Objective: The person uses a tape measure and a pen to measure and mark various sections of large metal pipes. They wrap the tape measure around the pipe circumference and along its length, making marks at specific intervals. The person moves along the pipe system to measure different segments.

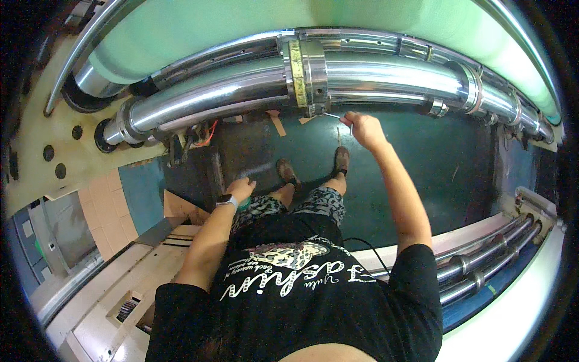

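Note:
My right hand (363,130) is closed around a thin metal hex key (333,115), reaching out ahead of me. The tip of the key meets the underside of a steel collar (315,69) that rings the large polished shaft (235,87). A worn yellow measuring band (297,72) wraps the collar's left side. My left hand (243,189), with a watch (227,200) on its wrist, hangs by my thigh with the fingers curled. A bit of green shows under it; whatever it may hold is hidden.
A wide pale green roll (271,15) spans the machine behind the shaft. More collars (473,87) sit farther right. Orange wire (208,134) hangs near the left frame (36,154). Rollers (482,256) lie behind me at right. Brown scraps (277,123) rest on the dark green floor (410,175).

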{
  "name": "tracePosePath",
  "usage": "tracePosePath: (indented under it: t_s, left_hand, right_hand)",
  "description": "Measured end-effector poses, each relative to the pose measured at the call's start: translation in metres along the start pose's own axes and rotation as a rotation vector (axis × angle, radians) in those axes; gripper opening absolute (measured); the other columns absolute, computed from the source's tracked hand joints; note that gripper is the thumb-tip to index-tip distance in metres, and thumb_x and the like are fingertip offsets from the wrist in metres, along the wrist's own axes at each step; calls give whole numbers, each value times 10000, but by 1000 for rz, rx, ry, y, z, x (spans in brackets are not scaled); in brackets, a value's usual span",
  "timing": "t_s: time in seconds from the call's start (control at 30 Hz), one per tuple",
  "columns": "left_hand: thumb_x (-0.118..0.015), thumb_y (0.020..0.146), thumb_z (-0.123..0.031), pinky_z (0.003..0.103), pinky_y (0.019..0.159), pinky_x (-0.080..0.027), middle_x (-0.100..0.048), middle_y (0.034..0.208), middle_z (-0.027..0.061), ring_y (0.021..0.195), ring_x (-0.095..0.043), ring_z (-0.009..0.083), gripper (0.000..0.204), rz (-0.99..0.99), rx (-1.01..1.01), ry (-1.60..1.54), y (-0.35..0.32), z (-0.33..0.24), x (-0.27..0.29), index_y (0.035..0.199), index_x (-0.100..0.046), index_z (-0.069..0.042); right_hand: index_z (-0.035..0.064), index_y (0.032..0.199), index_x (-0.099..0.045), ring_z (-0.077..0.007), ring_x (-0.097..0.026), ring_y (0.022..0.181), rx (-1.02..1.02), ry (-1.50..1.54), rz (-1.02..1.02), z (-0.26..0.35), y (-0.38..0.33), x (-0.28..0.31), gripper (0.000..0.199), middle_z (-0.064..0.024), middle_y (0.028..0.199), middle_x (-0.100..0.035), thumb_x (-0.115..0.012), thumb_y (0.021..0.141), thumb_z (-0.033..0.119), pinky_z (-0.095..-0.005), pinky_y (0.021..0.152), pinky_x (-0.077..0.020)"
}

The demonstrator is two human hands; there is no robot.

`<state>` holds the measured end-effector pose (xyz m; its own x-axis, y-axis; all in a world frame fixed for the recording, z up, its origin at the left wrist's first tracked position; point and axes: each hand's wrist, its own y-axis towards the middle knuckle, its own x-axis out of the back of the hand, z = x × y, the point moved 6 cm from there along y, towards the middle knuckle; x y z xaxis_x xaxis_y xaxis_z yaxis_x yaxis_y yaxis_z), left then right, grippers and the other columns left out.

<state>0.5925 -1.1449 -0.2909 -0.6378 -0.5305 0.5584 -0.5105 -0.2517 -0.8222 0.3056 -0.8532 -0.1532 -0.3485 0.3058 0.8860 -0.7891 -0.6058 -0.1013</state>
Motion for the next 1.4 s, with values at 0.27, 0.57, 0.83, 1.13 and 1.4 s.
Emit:
tracePosePath:
  t_s: [0.27, 0.57, 0.83, 1.13, 1.4]
  left_hand:
    - [-412, 855, -398, 442, 833, -398, -541, 1059, 210, 990, -504, 358, 455, 67, 5, -21, -15, -17, 0, 1019, -542, 6]
    - [-399, 862, -406, 436, 857, -392, -526, 1115, 177, 1041, -483, 345, 457, 129, 65, 7, -11, -2, -12, 1050, -527, -10]
    - [-469, 838, -373, 437, 708, -421, -585, 856, 210, 840, -547, 372, 369, -100, -197, -243, -9, -34, 13, 833, -560, -15]
    - [-630, 760, -312, 382, 568, -456, -580, 778, 91, 672, -586, 279, 456, -832, -688, -156, -153, -204, 244, 1098, -433, -78]
    - [-772, 506, -438, 390, 686, -481, -543, 949, 218, 830, -582, 346, 1070, -684, -621, 353, -131, -272, 297, 1317, -206, -29]
  right_hand:
    - [127, 767, -613, -263, -594, 728, 367, -342, 18, 10, 36, 26, 85, -90, 786, -609, -541, 723, 139, -356, 595, -465]
    - [104, 750, -521, -217, -577, 726, 314, -359, -133, 5, 22, 13, 132, -49, 717, -560, -558, 747, 232, -342, 629, -452]
    - [108, 708, -495, -227, -565, 706, 130, -224, -325, 2, 6, 1, 219, -54, 710, -551, -546, 783, 307, -353, 611, -439]
    - [80, 695, -517, -262, -576, 706, 204, -206, -276, 9, 8, 15, 263, -89, 689, -566, -525, 810, 315, -367, 623, -447]
    - [48, 713, -509, -320, -548, 726, 308, -124, -130, 4, -3, 21, 273, -135, 703, -553, -512, 826, 296, -407, 676, -425]
